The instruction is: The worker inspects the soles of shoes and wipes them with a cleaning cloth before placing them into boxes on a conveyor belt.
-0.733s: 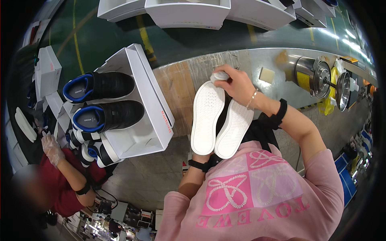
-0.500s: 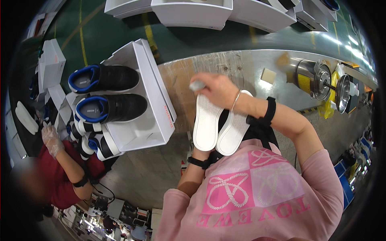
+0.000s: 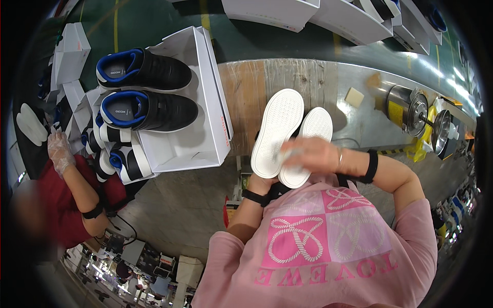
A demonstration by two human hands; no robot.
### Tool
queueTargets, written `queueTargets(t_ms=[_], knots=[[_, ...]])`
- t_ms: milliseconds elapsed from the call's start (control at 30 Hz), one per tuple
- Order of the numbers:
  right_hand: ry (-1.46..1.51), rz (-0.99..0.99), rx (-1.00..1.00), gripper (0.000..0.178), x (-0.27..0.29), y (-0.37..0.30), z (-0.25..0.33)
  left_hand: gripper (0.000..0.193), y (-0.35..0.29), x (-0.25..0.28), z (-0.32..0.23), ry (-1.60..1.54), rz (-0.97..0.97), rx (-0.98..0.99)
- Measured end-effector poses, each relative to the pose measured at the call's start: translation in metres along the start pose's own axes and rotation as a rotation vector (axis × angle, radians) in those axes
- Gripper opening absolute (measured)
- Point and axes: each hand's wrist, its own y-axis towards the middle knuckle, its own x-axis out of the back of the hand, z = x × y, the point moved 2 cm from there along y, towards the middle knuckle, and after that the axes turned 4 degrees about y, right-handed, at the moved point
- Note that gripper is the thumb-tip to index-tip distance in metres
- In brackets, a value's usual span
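A pair of shoes is turned soles up in front of my chest, the left white sole (image 3: 277, 128) slightly higher than the right white sole (image 3: 319, 126). My left hand (image 3: 263, 183) grips the pair from beneath at the near end, its fingers mostly hidden. Over the lower part of the right sole, my right hand (image 3: 317, 154) is smeared by motion. Its fingertips pinch a small pale wad (image 3: 288, 150) against the soles; what the wad is made of is too blurred to tell.
To the left, a white shoebox (image 3: 208, 92) stands beside two black shoes with blue linings (image 3: 167, 110). A co-worker's gloved hand (image 3: 60, 151) is farther left. On the metal table lie a cream block (image 3: 354, 97) and a steel pot (image 3: 405, 108). More white boxes (image 3: 272, 13) line the back.
My right hand has moved down and right from the far ends of the soles to their nearer part, uncovering the toes. The view has shifted slightly.
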Motion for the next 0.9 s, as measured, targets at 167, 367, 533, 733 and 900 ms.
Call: queueTargets(t_ms=[167, 367, 533, 733, 900], knots=[[-0.036, -0.156, -0.149, 0.047, 0.000, 0.007, -0.005, 0.052, 0.000, 0.002, 0.004, -0.189, 0.039, 0.033], [0.006, -0.093, -0.225, 0.040, 0.004, 0.009, -0.014, 0.052, 0.000, 0.006, 0.004, -0.187, 0.039, 0.061], [-0.022, -0.412, -0.384, 0.038, 0.023, 0.011, -0.047, 0.051, 0.004, 0.008, 0.003, -0.188, 0.037, 0.063], [0.042, -0.044, -0.175, 0.048, -0.012, 0.030, 0.008, 0.050, -0.007, 0.013, 0.001, -0.178, 0.051, 0.070], [-0.064, -0.382, -0.430, 0.039, 0.021, 0.032, -0.060, 0.050, -0.006, 0.017, 0.000, -0.171, 0.043, 0.080]])
